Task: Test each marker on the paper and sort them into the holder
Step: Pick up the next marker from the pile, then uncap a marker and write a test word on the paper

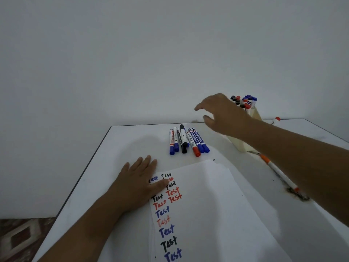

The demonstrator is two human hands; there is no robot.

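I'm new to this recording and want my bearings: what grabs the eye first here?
The paper with "Test" written repeatedly in black, red and blue, pressed flat by the left hand. Beyond it lies a row of markers, the right hand hovering open above, before the filled holder.

Paper [207, 205] matt; markers [188, 140] glossy plastic; holder [238, 143] wooden.

Colours seen around the white paper [207, 205]

"Test" is written on it in black, red and blue; blue-, black- and red-capped markers [187, 141] are laid beyond it on the white tabletop [132, 140], beside a cream holder [239, 143].
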